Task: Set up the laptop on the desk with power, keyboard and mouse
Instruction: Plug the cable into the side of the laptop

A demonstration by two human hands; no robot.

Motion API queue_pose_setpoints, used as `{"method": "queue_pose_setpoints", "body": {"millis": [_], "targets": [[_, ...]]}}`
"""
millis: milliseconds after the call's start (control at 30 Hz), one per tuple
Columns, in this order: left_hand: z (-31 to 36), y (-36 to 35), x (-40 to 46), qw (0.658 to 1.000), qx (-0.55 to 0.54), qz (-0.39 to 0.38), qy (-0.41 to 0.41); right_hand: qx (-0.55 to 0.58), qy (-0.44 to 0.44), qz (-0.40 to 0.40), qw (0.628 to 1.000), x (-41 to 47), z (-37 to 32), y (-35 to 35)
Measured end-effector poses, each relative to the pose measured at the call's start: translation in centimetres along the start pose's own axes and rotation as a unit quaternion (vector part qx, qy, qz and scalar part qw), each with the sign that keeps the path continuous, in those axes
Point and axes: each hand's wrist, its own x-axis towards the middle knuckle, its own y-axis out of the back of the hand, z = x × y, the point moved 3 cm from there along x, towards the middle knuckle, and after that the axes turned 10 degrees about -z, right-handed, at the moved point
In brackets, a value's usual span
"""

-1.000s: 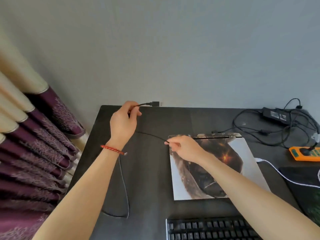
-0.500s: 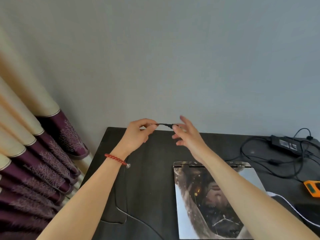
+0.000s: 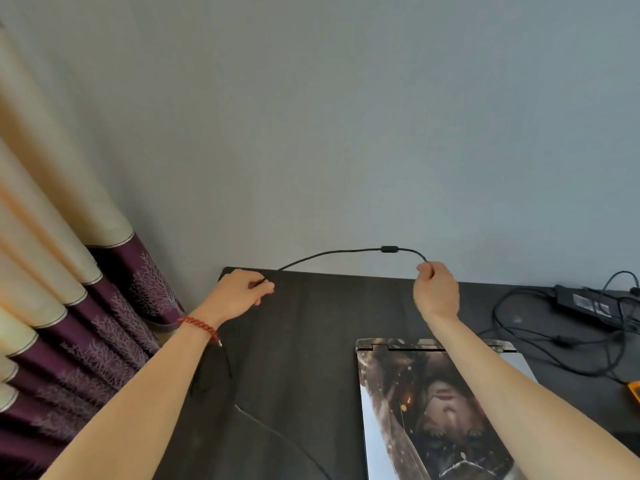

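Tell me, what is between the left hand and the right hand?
In the head view, a thin black cable arches from the left hand to the right hand, carrying a small dark bead.

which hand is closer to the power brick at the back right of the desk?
Right. The right hand is raised left of the power brick; the left hand is farther left, near the desk's back-left corner.

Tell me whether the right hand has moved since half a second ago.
Yes. The right hand moved rightward along the desk's back edge, away from the left hand, stretching the black cable.
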Motion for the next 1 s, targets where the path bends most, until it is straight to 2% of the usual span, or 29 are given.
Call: {"method": "queue_pose_setpoints", "body": {"millis": [67, 133, 200, 300, 400, 500, 600, 667, 767, 867, 1000], "targets": [[-1.8, 2.1, 0.2, 0.991, 0.041, 0.114, 0.056, 0.025, -0.042, 0.049, 0.998, 0.4, 1.6, 1.1], [-1.7, 4.0, 0.4, 0.971, 0.023, 0.227, 0.066, 0.047, -0.031, 0.053, 0.997, 0.1, 2.2, 1.1], [-0.1, 4.3, 1.1, 0.969, -0.006, 0.246, 0.026, 0.067, 0.007, 0.004, 0.998, -0.6, 2.0, 0.2], [2.6, 1.3, 1.6, 0.976, -0.051, 0.208, -0.026, 0.063, 0.063, -0.144, 0.986, -2.6, 1.3, -2.3], [3.5, -4.8, 0.4, 0.984, -0.029, 0.157, -0.078, -0.003, 0.105, -0.257, 0.961, -4.6, 1.5, -4.8], [2.4, -13.4, -1.7, 0.989, 0.049, 0.029, -0.140, -0.060, 0.098, -0.244, 0.963, -5.6, 3.3, -5.6], [1.5, -20.9, -3.3, 0.964, 0.169, -0.108, -0.173, -0.110, 0.060, -0.236, 0.964, -6.1, 6.3, -5.5], [1.0, -24.6, -4.0, 0.949, 0.220, -0.155, -0.167, -0.133, 0.015, -0.246, 0.960, -6.9, 9.1, -5.0], [-0.5, -27.4, -5.0, 0.931, 0.283, -0.174, -0.152, -0.163, -0.030, -0.256, 0.952, -7.7, 12.3, -4.2], [-3.8, -28.5, -6.3, 0.929, 0.307, -0.162, -0.127, -0.178, -0.050, -0.297, 0.937, -8.9, 14.7, -4.2], [-7.6, -27.7, -7.2, 0.936, 0.305, -0.146, -0.094, -0.189, -0.018, -0.342, 0.920, -10.6, 15.8, -5.6]]}}
